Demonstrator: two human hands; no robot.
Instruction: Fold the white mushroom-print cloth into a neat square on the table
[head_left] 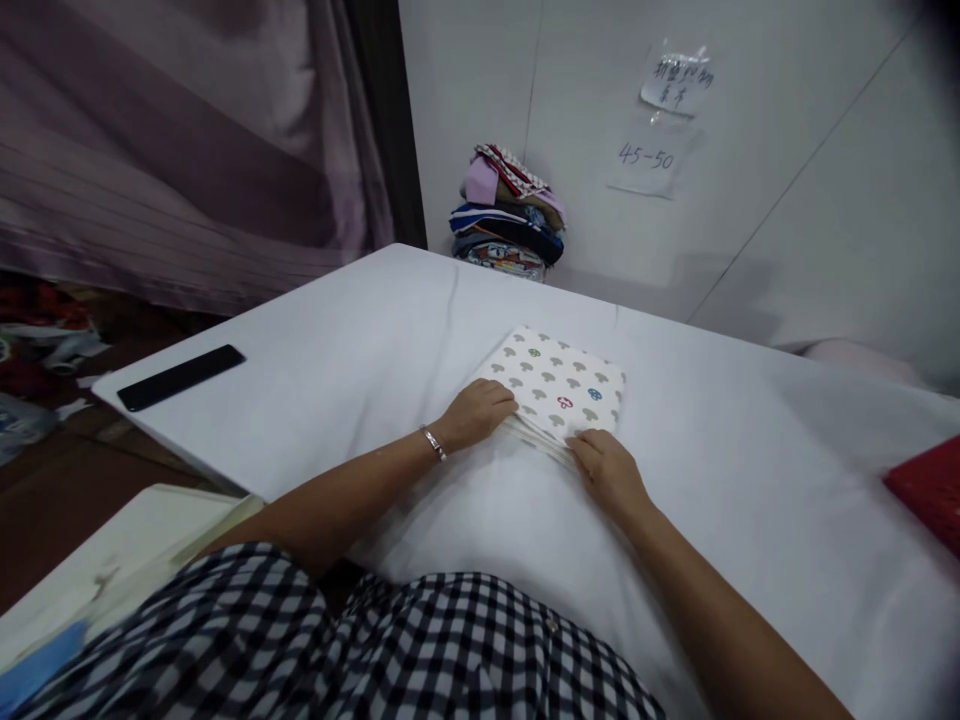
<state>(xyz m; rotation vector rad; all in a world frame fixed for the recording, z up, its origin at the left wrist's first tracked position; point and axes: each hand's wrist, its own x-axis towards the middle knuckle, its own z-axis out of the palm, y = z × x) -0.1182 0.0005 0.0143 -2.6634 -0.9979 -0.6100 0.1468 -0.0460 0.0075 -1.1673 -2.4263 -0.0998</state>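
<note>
A folded white cloth [559, 385] printed with small grey shapes and a few coloured ones lies on the white table [337, 350]. My left hand [476, 412], with a bracelet at the wrist, grips the cloth's near left edge with curled fingers. My right hand [607, 468] pinches the near right corner of the same folded stack, fingers closed on its layered edges.
A black phone [181, 377] lies near the table's left corner. A pile of folded colourful clothes [506, 215] sits at the far edge by the wall. A red object [930, 490] shows at the right edge. Paper notes hang on the wall; a purple curtain is at left.
</note>
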